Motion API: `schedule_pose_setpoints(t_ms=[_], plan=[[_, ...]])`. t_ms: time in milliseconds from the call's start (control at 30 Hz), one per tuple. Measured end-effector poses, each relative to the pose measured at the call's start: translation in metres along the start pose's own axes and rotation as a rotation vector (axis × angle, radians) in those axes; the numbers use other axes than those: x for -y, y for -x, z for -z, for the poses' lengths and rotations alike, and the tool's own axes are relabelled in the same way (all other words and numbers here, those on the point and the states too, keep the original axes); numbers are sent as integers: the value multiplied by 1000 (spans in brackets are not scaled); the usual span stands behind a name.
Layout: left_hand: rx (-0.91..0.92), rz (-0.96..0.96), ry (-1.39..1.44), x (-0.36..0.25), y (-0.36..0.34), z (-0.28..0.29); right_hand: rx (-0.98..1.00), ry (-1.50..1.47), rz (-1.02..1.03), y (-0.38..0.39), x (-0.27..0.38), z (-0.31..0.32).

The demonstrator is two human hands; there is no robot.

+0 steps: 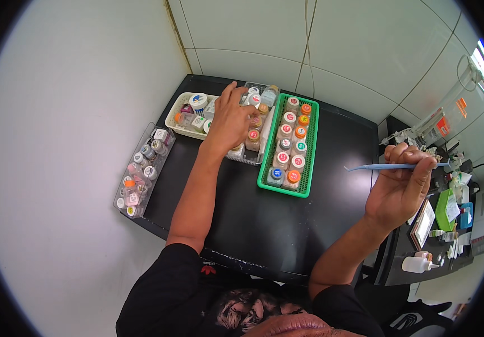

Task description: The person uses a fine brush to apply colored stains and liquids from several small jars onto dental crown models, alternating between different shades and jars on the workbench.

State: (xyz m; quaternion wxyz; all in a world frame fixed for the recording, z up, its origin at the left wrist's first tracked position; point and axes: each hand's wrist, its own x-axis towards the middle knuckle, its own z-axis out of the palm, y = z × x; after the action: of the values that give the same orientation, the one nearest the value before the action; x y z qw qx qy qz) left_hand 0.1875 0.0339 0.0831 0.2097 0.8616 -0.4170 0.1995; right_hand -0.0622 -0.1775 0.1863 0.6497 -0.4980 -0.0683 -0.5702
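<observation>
My left hand [231, 121] is over a clear plastic basket [247, 161] of small capped bottles, with thumb and fingers apart. A white-capped bottle [254, 100] shows between them; whether they touch it I cannot tell. Raised at the right, my right hand [396, 188] is closed around a slim light-blue double-ended tool [374, 167] with bent, pointed tips. The tool lies nearly level, its longer end toward the left. Just right of the clear basket stands a green basket [284, 192] with two rows of bottles with coloured caps.
A cream basket [170, 121] of jars and bottles is left of my left hand. Another clear basket [119, 194] of bottles sits at the black table's [236, 224] left edge. Walls border the left and back. To the right, a side desk bears a squeeze bottle [416, 264] and a green tray [448, 209].
</observation>
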Motion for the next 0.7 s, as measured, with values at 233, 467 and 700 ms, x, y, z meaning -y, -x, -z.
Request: schedule_pose_setpoints(t_ms=[233, 467, 700], plan=[[-20, 115, 171, -8, -10, -5, 44, -21, -14, -1, 2, 2], [-270, 16, 2, -16, -11, -24, 36, 15, -10, -1, 10, -3], [21, 183, -176, -30, -42, -28, 21, 4, 3, -3, 14, 6]])
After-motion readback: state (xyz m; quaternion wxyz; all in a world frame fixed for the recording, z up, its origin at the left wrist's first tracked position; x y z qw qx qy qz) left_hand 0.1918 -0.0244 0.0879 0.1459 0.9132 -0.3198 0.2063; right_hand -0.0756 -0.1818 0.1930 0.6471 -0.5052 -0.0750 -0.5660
